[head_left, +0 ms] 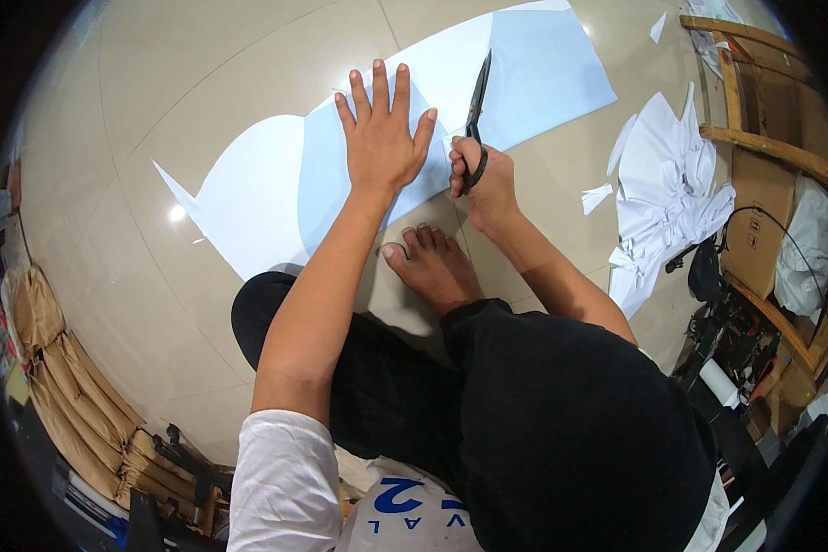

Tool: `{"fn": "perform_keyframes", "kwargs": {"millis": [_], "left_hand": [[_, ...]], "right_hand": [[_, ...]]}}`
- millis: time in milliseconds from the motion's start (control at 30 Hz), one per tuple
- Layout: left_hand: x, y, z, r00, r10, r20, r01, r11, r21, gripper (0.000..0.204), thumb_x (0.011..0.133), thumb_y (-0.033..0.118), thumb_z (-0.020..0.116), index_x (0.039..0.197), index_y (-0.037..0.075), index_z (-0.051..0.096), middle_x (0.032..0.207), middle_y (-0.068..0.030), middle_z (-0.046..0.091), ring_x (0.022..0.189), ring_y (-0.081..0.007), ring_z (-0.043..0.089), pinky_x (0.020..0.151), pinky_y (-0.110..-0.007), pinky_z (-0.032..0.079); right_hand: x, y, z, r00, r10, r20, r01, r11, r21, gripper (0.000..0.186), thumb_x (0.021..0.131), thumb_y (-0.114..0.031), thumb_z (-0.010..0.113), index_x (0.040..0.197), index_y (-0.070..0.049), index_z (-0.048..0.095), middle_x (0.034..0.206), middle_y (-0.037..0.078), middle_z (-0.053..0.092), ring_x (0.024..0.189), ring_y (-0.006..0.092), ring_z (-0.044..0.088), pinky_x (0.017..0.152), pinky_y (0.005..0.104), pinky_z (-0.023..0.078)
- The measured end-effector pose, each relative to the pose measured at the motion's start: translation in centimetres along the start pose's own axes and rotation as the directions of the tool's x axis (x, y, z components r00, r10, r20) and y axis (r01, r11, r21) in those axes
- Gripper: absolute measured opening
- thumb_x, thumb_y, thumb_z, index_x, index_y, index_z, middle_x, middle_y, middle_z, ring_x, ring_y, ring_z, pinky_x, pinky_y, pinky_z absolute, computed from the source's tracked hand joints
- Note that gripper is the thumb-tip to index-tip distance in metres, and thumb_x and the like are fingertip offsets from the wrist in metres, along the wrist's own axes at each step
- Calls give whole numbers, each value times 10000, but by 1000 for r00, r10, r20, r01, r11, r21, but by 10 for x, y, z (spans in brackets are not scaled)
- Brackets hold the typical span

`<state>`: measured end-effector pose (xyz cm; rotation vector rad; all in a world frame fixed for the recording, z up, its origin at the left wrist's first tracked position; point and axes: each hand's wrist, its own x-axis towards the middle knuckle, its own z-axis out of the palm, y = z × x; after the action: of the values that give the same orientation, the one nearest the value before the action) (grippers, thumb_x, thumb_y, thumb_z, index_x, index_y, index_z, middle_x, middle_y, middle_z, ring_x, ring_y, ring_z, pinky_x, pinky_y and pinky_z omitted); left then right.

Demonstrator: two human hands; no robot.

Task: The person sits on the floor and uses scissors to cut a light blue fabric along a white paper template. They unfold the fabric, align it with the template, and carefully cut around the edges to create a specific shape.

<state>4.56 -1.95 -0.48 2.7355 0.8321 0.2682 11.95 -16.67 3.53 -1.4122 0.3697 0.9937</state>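
My left hand [382, 152] lies flat with fingers spread, pressing on light blue material [327, 175] on the floor. A white shaped piece [253, 179] with curved edges lies along with the blue; whether it is cloth or paper I cannot tell. In my right hand [492, 189] is a pair of black-handled scissors [478, 97], my fingers wrapped through the handles. Their blades point away from me, over the line where white meets a second light blue area [547, 78]. The blades look nearly closed.
My bare foot [432, 267] rests just below the material. Crumpled white offcuts [667, 184] and a small scrap [596, 198] lie to the right. Beyond them stand a wooden frame [773, 147] and a cardboard box [754, 207]. Brown folded cloth [87, 396] sits at the left.
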Motion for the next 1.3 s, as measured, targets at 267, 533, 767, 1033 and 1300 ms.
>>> {"fn": "perform_keyframes", "kwargs": {"millis": [267,533,767,1033,1300], "left_hand": [[-2,-2,1,1000,3,-13,-3,1000,11,751,1102,555,465,1705,117,368,1778,-219,275,1639,-511,174,1307,-685,99],[-1,-2,2,1000,1,-15,-1,1000,6,747,1103,556,462,1701,117,374,1777,-219,278,1636,-512,184,1305,-689,100],[-1,-3,1,1000,4,-18,-4,1000,13,749,1099,555,471,1700,117,379,1773,-219,289,1636,-509,189,1305,-688,105],[-2,-2,1,1000,3,-18,-3,1000,6,748,1099,554,474,1697,114,384,1768,-222,299,1636,-507,192,1302,-691,116],[-2,-3,2,1000,6,-29,-6,1000,10,744,1102,553,473,1696,114,385,1766,-223,301,1635,-510,194,1298,-695,120]], "right_hand": [[8,-16,1,999,3,47,-2,1000,-17,298,949,-313,773,850,-75,625,672,-20,545,540,128,503,528,300,412],[12,-17,-2,999,-31,27,32,998,-49,311,910,-287,802,849,-30,639,659,13,551,529,142,506,508,313,404],[17,-32,-2,999,-15,47,17,999,-40,285,911,-278,795,863,-36,653,663,7,565,533,134,522,504,308,425],[27,-45,-4,1000,28,11,-27,995,-91,262,914,-272,786,848,-63,642,675,-13,566,543,115,517,507,290,407],[30,-47,-9,1000,27,11,-25,991,-134,243,908,-244,796,848,-80,627,685,-38,544,545,91,489,513,286,387]]}}
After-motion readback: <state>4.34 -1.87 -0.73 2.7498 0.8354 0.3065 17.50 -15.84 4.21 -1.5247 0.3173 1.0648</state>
